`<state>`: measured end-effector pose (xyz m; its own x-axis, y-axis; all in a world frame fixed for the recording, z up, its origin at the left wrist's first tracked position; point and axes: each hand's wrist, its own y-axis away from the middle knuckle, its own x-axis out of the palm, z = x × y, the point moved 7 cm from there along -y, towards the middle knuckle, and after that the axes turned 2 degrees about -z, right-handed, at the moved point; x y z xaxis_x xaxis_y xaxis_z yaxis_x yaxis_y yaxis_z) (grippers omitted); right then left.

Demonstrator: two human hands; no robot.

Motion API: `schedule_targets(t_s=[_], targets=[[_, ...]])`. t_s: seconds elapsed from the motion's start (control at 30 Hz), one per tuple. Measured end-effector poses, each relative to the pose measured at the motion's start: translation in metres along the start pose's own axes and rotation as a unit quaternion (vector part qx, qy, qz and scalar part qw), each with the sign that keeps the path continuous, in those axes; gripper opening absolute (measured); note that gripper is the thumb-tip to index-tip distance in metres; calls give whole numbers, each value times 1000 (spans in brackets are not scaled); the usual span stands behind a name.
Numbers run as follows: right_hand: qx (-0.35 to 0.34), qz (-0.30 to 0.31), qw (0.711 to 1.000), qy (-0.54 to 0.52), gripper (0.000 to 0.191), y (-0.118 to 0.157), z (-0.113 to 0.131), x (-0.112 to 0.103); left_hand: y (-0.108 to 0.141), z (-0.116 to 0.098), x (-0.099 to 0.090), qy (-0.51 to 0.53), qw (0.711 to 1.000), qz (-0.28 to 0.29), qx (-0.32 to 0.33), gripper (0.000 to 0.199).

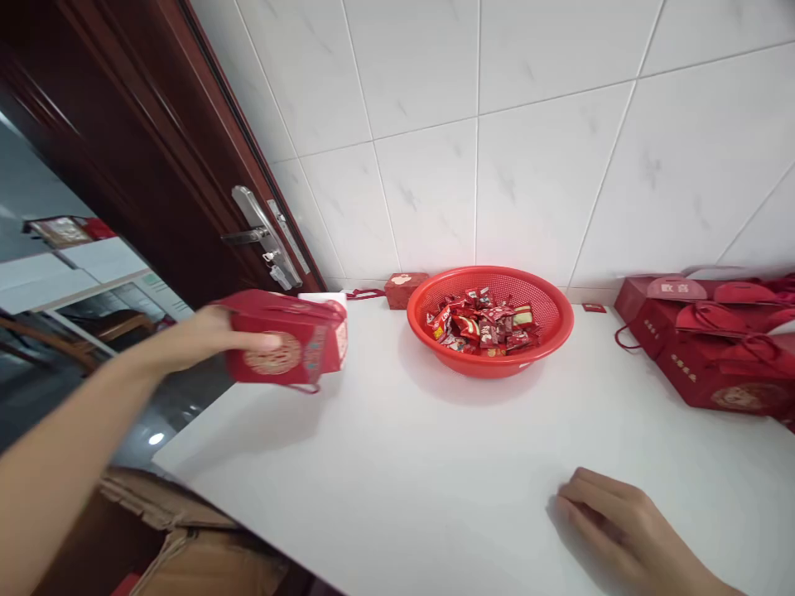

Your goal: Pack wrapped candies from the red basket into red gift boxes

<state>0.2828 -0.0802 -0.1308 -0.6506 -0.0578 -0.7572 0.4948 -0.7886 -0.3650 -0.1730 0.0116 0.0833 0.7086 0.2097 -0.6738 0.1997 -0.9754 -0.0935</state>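
Observation:
My left hand [239,339] is wrapped round a red gift box [316,343] with gold print and a ribbon loop, held above the left part of the white table [397,463]. The box is slightly blurred. At the lower right, my right hand [612,521] rests on the table with its fingers curled; whatever may be under them is hidden. Between and beyond the hands stands a red plastic basket [490,366] holding wrapped candies [481,323].
Several red gift boxes [701,356] stand at the right by the tiled wall. A small red box [403,290] is left of the basket; a small red card [595,308] lies right of it. A door handle [267,236] and cardboard [211,563] are at the left.

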Motion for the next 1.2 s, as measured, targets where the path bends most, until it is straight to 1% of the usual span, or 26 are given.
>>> schedule_targets(t_s=[0.07,0.1,0.13,0.17,0.23,0.3,0.37,0.43,0.5,0.57,0.63,0.7,0.73,0.77,0.83,0.93,1.0,1.1,1.17,1.2], targets=[[4,-1,1000,14,34,-3,1,-4,-18,-7,34,31,994,100,13,68],[8,-1,1000,19,34,-5,1,-6,-26,-11,51,41,989,141,18,71],[11,0,1000,19,33,-8,3,-8,-34,-16,65,45,984,169,23,69],[12,3,1000,15,33,-11,4,-10,-41,-19,77,41,982,182,26,67],[16,9,1000,-2,31,-18,9,-15,-50,-25,93,24,980,194,40,64],[24,17,999,-17,29,-28,13,-19,-52,-31,102,8,976,208,66,66],[28,26,999,-32,27,-41,19,-22,-49,-36,108,-11,970,227,90,68],[24,36,998,-51,25,-58,25,-24,-43,-41,112,-42,964,234,116,65],[11,42,996,-72,23,-77,33,-26,-36,-49,115,-72,962,221,140,59],[-4,38,995,-91,21,-97,42,-28,-32,-55,116,-79,964,203,150,57],[-21,26,993,-115,21,-115,52,-30,-32,-59,118,-45,967,207,142,60],[-34,17,988,-148,21,-131,61,-32,-37,-58,120,17,968,225,109,62],[-37,13,985,-165,21,-137,66,-32,-42,-55,119,49,969,225,85,61],[-40,10,983,-179,21,-141,70,-32,-47,-51,116,82,972,214,59,61],[-41,10,980,-194,21,-148,76,-30,-57,-43,109,140,975,171,15,61],[-37,15,976,-214,18,-152,81,-28,-66,-35,103,200,973,117,-13,62],[-26,16,969,-244,18,-155,80,-28,-69,-34,103,220,970,100,-12,62],[13,11,950,-313,24,-158,73,-31,-74,-37,99,252,965,68,13,61],[35,-1,933,-357,28,-161,68,-37,-74,-46,95,260,963,51,45,59],[40,-11,927,-373,30,-162,66,-42,-72,-54,95,252,964,56,65,59]])
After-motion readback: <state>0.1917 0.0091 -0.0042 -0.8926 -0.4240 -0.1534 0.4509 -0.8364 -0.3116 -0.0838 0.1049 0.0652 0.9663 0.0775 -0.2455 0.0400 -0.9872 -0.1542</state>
